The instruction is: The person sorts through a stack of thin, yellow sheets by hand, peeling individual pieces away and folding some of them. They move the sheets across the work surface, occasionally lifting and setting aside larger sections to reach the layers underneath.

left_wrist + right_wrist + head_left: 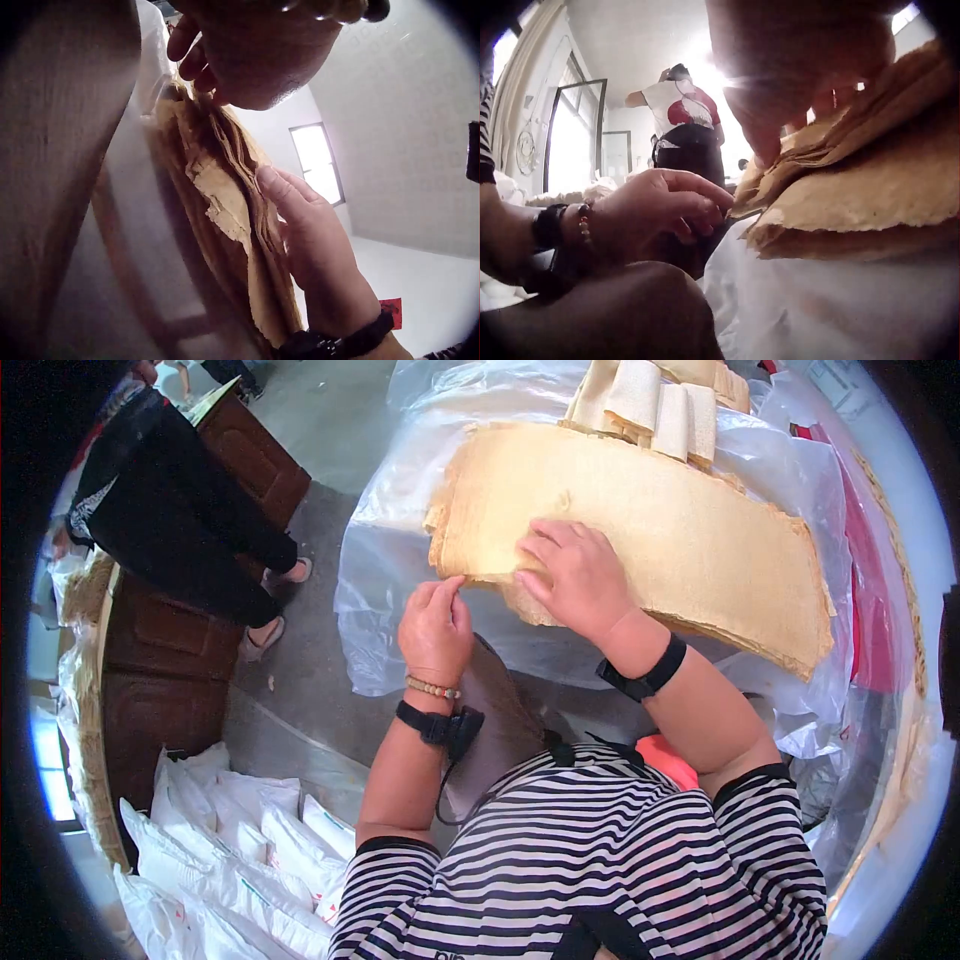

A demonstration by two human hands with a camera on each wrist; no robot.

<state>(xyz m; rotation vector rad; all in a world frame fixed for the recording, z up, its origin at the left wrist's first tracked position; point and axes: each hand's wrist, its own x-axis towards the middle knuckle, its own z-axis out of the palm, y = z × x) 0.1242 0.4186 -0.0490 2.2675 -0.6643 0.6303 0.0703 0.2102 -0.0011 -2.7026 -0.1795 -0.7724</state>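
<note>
A thick stack of thin tan flatbread-like sheets (690,530) lies in front of me, its edges ragged. At its near left edge my left hand (435,625) pinches the sheets between thumb and fingers, also seen in the right wrist view, where the left hand (656,210) meets the corner. My right hand (580,575) rests on top, fingers spread over the surface. Its thumb touches the layered edge in the left wrist view, where the right hand (322,232) is beside the stack. A torn flap (217,195) hangs from the side.
Folded tan rolls (635,400) lie behind the stack. Clear plastic sheeting (375,560) covers the surface beneath. White plastic bags (240,830) fill the floor at lower left. A person in dark trousers (170,500) stands at left beside brown wooden cabinets (160,620).
</note>
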